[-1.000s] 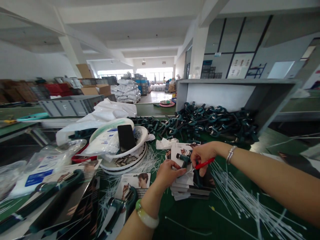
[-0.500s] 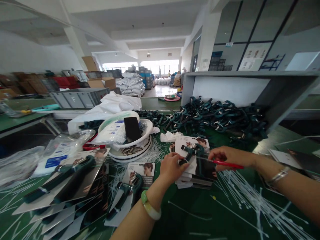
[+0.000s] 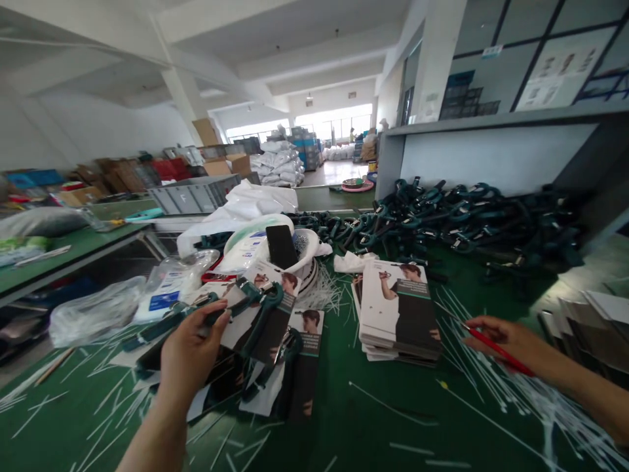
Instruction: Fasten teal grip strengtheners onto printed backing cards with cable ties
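Note:
My left hand [image 3: 194,344] is closed on a dark green two-handled tool [image 3: 268,305] tied to a printed card [image 3: 289,282], held above the left-hand pile. Below it lies a similar carded tool [image 3: 287,351] on the green table. In my right hand [image 3: 511,337] is a red-handled tool [image 3: 496,347] with a thin metal tip pointing left; its exact kind is unclear. Between the hands stands a stack of printed cards [image 3: 400,308], its top card bare. Loose white cable ties [image 3: 511,387] lie under and beside my right hand.
Many dark green tools [image 3: 442,216] are heaped at the back right by a grey open box [image 3: 390,157]. A white basin [image 3: 307,246] bears a black phone [image 3: 281,246]. Plastic bags [image 3: 98,311] lie left. More cards [image 3: 580,328] sit far right; a grey crate [image 3: 194,195] stands behind.
My left hand has moved left from the card stack with the carded tool, over the pile. My right hand has drawn right, away from the stack, still holding the red-handled tool. The view has shifted.

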Demonstrator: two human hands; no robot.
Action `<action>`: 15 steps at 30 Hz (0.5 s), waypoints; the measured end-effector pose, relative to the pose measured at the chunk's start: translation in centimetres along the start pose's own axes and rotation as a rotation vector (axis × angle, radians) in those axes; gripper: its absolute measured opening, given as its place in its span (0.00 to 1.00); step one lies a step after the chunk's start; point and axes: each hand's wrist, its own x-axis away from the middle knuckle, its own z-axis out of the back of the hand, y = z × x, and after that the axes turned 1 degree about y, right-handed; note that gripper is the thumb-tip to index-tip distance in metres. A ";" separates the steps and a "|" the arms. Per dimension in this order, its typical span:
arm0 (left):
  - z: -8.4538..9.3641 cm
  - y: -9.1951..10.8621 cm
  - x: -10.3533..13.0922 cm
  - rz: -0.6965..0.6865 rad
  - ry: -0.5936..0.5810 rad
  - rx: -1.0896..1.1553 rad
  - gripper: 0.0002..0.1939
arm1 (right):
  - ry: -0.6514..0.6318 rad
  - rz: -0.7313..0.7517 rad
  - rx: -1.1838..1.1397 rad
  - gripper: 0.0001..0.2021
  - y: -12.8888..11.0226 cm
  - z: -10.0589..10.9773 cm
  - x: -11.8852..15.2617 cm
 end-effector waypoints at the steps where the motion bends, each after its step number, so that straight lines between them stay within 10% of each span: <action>1: 0.5 -0.5 0.2 -0.042 -0.018 -0.082 0.16 | 0.032 -0.007 -0.024 0.21 0.1 -0.3 0.1; 7: 1.2 -1.3 1.2 -0.139 -0.290 -0.401 0.18 | 0.149 -0.007 -0.044 0.21 0.5 -0.8 0.9; 11: 1.2 1.0 2.4 -0.207 -0.217 -0.619 0.19 | 0.080 -0.016 -0.050 0.21 1.6 1.1 0.9; 13: 0.0 3.1 3.7 -0.267 -0.236 -0.536 0.18 | 0.098 -0.028 -0.038 0.21 2.3 1.8 0.7; 15: -2.5 5.4 5.6 -0.382 -0.502 -0.287 0.15 | 0.105 -0.059 0.026 0.21 3.1 2.1 0.3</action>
